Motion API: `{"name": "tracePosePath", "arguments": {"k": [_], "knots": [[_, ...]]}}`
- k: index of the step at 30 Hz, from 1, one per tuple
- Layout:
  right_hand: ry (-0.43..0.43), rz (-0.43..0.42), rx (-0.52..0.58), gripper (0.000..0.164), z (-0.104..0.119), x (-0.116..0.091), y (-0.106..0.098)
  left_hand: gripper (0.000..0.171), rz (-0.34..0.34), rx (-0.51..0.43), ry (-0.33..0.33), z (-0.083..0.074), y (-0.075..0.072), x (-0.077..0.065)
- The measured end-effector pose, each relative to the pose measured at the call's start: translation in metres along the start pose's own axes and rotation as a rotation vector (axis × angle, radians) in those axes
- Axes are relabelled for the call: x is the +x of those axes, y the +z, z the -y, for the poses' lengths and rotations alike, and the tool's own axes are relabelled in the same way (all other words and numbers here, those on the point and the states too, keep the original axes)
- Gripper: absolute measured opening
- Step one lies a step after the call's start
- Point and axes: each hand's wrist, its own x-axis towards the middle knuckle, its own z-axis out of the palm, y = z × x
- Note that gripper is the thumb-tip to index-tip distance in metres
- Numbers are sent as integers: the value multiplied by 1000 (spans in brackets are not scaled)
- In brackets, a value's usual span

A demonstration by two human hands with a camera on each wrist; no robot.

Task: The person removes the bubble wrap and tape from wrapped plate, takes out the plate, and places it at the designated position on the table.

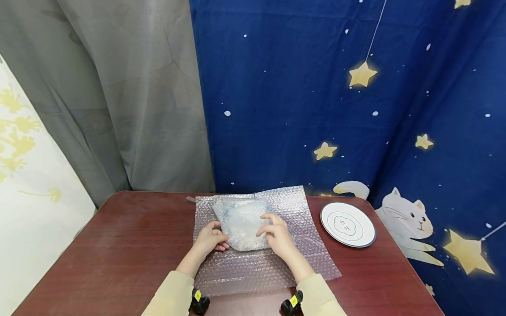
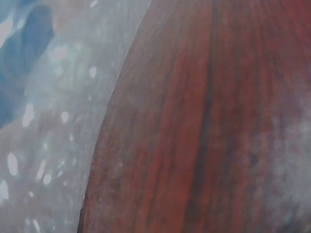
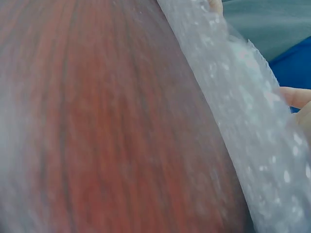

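Observation:
A bubble-wrapped package (image 1: 246, 221), whitish with bluish patches, lies over a large flat sheet of clear bubble wrap (image 1: 253, 274); its contents are hidden. My left hand (image 1: 208, 239) holds the left edge of the package, thumb over the near side. Across its right part reaches my right hand (image 1: 276, 235), fingers spread and loosely bent at the top surface. In the right wrist view, a finger of the right hand (image 3: 296, 99) shows beside the bubble wrap (image 3: 233, 102). Only blurred bubble wrap (image 2: 53, 145) and tabletop appear in the left wrist view, without the hand.
A white plate (image 1: 348, 224) with a dark rim and a line drawing sits at the right of the reddish-brown wooden table (image 1: 130, 245). Behind the table's far edge hang a grey curtain (image 1: 158, 131) and a blue starry curtain (image 1: 276, 109).

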Motion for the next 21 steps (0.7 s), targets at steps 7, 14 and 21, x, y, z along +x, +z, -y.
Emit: {"name": "tracePosePath", "arguments": {"k": [7,14,21], "knots": [[25,-8,-29,40,-4,-3,-10,55,-4,6,-7,-1,1,-1],[68,-43,-36,43,-9,-5,-17,54,-13,11,-13,-3,1,-2],[68,-136,-32,38,-14,-7,-21,53,-11,5,-11,-4,1,-2]]}}
